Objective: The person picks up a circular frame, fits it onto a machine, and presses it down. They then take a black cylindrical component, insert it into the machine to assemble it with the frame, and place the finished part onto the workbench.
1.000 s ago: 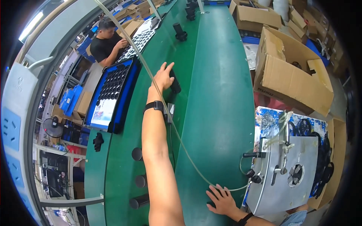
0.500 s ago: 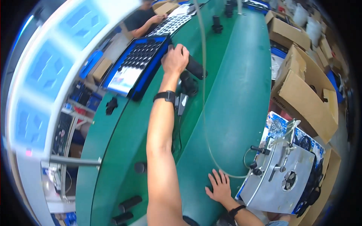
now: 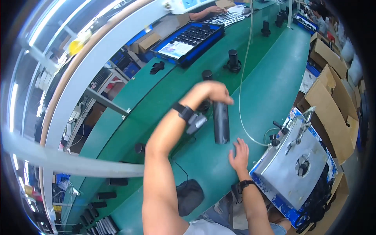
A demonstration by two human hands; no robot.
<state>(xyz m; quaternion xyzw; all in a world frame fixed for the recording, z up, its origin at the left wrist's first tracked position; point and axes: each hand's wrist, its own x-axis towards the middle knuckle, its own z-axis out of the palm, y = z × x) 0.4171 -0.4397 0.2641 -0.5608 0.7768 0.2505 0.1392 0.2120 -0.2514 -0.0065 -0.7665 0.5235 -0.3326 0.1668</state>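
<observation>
While the left hand (image 3: 219,93) gripped its upper end, the long black cylinder with a finely ribbed side (image 3: 221,123) stood out near the middle of the frame, its long axis running almost straight up and down the picture. Its free end pointed toward the lower edge, veering very slightly right, and its top was hidden by the curled, somewhat blurred fingers. Whether that free end touched the smooth green worktop (image 3: 270,84) could not be told.

Just below and right of the cylinder, the right hand (image 3: 239,156) was open and held nothing, its fingers extended toward the upper edge of the frame. Near the left wrist lay a small grey-and-black device with a cable (image 3: 197,124). Up and right of the left hand, a black cylinder on a round flanged base (image 3: 233,61) stood upright. A thin translucent hose (image 3: 241,105) curved down the right of the held cylinder to a silver metal machine with a round opening (image 3: 291,164) at lower right
</observation>
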